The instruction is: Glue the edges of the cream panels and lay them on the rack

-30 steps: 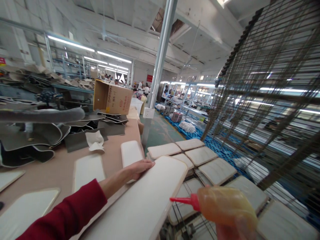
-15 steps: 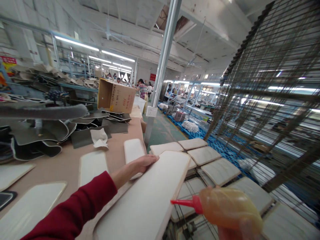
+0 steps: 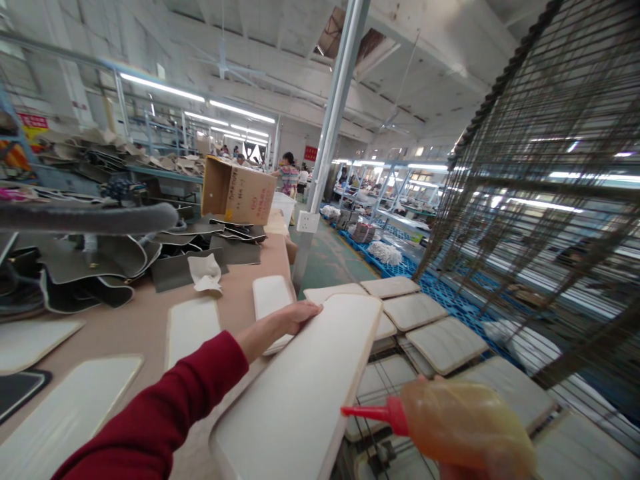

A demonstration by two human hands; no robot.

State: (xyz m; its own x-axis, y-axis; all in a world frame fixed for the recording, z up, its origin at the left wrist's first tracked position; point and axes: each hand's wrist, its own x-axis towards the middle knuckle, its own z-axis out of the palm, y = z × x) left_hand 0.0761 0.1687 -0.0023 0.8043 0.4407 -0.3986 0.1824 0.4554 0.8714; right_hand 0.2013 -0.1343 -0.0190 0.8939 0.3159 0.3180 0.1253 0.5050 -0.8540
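My left hand [image 3: 299, 316], in a dark red sleeve, grips the far left edge of a long white panel [image 3: 300, 380] with rounded corners. The panel is tilted over the table's right edge. My right hand [image 3: 480, 463], mostly hidden at the bottom, is wrapped around a squeeze bottle [image 3: 465, 423] of amber liquid. The bottle lies sideways, its red nozzle tip [image 3: 367, 413] pointing left at the panel's right edge; whether they touch I cannot tell.
More white panels [image 3: 105, 393] lie on the brown table [image 3: 150, 330]. Others rest on a wire rack [image 3: 447, 343] to the right, with raised wire shelves [image 3: 545, 167] beyond. A cardboard box [image 3: 245, 193], dark cut pieces [image 3: 90, 267] and a metal post [image 3: 330, 120] stand ahead.
The view has shifted slightly, so the surroundings appear a little further right. The nozzle stays beside the panel's right edge, a touch lower in view. Both holds are unchanged.
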